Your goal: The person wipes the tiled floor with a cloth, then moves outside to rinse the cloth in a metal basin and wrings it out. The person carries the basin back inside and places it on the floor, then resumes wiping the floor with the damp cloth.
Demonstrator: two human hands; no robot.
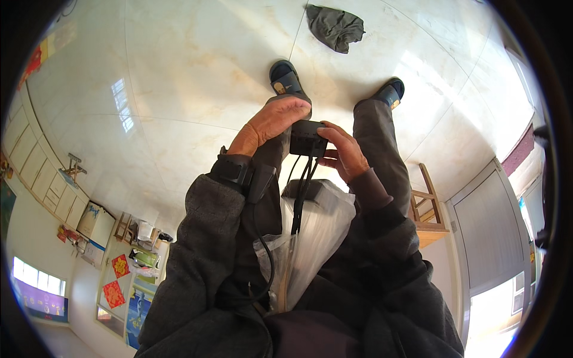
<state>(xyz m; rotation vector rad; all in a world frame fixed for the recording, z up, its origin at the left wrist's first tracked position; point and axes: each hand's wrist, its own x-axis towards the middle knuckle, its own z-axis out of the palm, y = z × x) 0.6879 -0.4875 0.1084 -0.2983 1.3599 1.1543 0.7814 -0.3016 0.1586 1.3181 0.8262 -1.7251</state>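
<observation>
My right hand (344,150) grips a small black box (309,138), thumb on its upper face and fingers around its right side. Several black cables (303,197) run from the box down toward a clear plastic bag (315,237) at my lap. A dark object (309,190) shows at the bag's upper end. My left hand (277,118) is bent over the box's upper left, fingers close together; whether it grips or only touches the box cannot be made out. A black strapped device (233,170) sits on my left wrist, next to a second black module with a cable (262,183).
A dark crumpled cloth (335,27) lies on the glossy tiled floor (201,58) beyond my slippered feet. A wooden stool (429,215) stands to the right, near a grey door (490,223). Pale cabinets (42,165) line the left wall, with a small stool (74,168) nearby.
</observation>
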